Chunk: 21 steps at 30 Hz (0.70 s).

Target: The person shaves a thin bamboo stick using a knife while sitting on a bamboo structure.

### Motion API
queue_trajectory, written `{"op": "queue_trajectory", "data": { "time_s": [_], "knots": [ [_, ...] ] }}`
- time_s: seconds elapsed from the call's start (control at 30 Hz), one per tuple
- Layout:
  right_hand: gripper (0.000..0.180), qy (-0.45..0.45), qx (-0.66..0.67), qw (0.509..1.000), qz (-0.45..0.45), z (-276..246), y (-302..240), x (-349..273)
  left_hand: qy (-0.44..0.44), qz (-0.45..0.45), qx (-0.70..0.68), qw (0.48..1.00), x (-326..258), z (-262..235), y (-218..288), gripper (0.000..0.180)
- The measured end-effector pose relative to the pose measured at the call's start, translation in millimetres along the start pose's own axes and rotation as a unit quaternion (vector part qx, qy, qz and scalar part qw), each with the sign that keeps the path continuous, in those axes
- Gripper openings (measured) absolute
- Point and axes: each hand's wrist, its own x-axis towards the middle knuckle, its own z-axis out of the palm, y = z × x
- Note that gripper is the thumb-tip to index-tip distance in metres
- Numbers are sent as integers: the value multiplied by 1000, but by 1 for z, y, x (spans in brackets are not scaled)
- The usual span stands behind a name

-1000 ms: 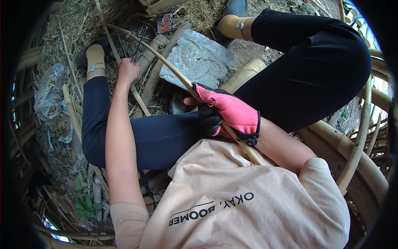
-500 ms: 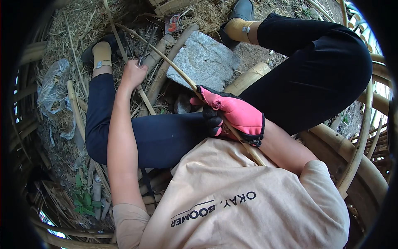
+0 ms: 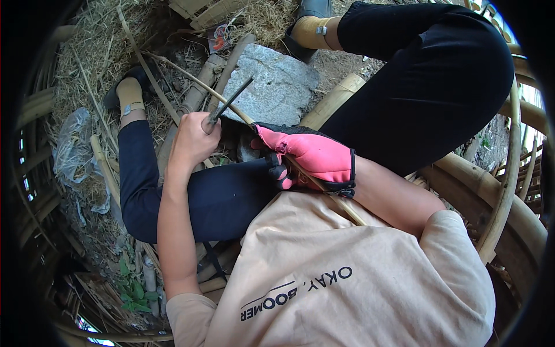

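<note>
At centre-left the left grip [image 3: 193, 137] clasps a knife [image 3: 230, 101] — blade overlapping the stone's [image 3: 274, 84] edge — apart from the right grip [image 3: 312, 155], clasping bamboo [image 3: 241, 115].

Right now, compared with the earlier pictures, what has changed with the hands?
The left hand has drawn back toward the body and rightward, its knife now tilting further right. Nothing was let go: the gloved right hand still grips the bamboo strip.
</note>
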Motion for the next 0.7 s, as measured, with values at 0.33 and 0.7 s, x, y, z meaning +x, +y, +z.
{"op": "queue_trajectory", "data": {
  "time_s": [0.33,0.7],
  "knots": [
    [46,3,10,1000,-13,2,9,6,51,-127,29,990,13,-16,-73,27],
    [42,-19,42,999,-9,2,5,-4,-54,59,-54,995,-9,-5,10,17]
  ]
}}
